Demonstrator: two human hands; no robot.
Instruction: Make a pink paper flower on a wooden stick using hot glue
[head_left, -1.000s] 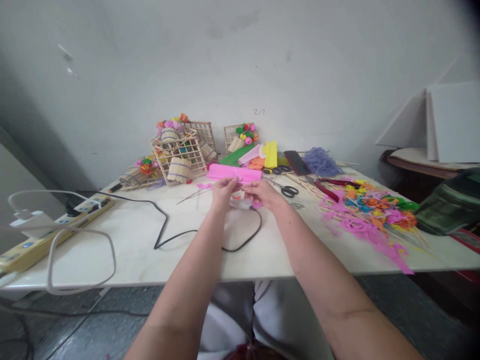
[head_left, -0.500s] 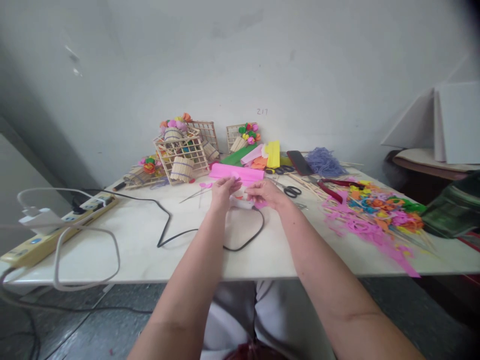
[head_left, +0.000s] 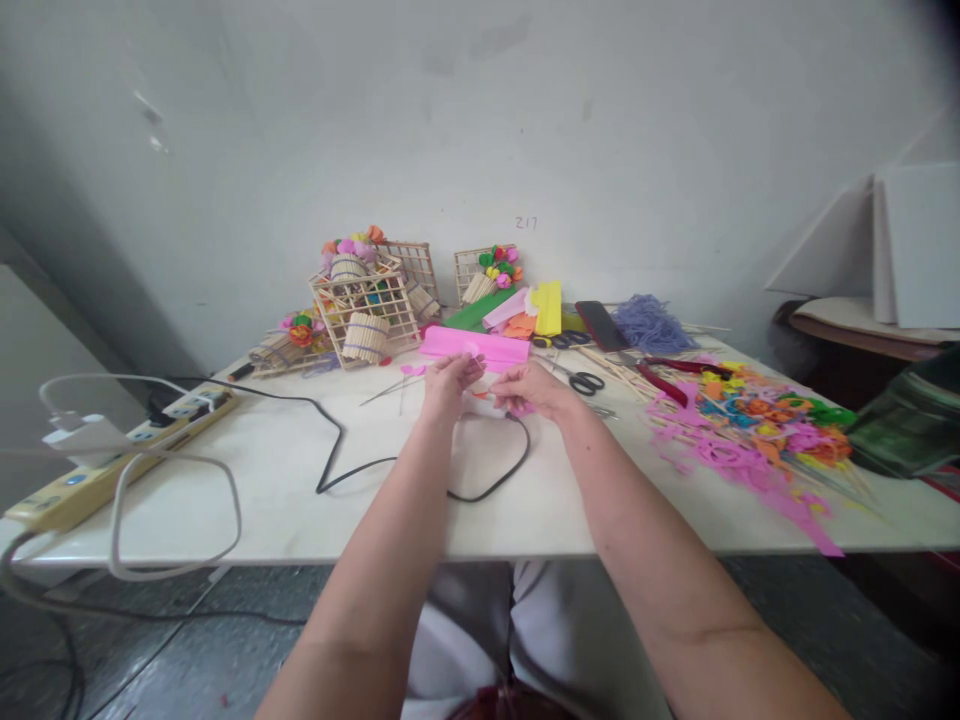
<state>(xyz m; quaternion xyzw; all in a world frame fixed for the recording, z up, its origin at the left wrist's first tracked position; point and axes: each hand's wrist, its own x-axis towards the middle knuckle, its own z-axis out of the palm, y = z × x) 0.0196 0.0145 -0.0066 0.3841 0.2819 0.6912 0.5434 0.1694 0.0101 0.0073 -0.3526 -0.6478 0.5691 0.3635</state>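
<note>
My left hand [head_left: 450,382] is closed in a pinch on a small pale pink paper piece [head_left: 472,350], which shows at its fingertips. Close beside it, my right hand [head_left: 529,388] has thumb and fingers pressed together; anything in that pinch is too small to make out. Under both hands lies a white corded tool [head_left: 484,405], partly hidden, with a bit of orange by it. Just beyond the fingers is a folded pink paper sheet [head_left: 480,346]. Thin metal tweezers [head_left: 382,391] rest left of my left hand, and black-handled scissors [head_left: 585,382] right of my right hand.
Stick baskets with paper flowers [head_left: 367,310] stand at the back left. Purple yarn [head_left: 651,322], a phone [head_left: 600,325], red-handled pliers [head_left: 664,382] and colourful paper scraps [head_left: 757,430] lie rightward, near a green jar [head_left: 907,415]. A power strip [head_left: 112,455] and cords occupy the left.
My right hand's fingers have shifted slightly and draw closer together near my left fingertips. The view has moved very slightly; the other things stay where they were.
</note>
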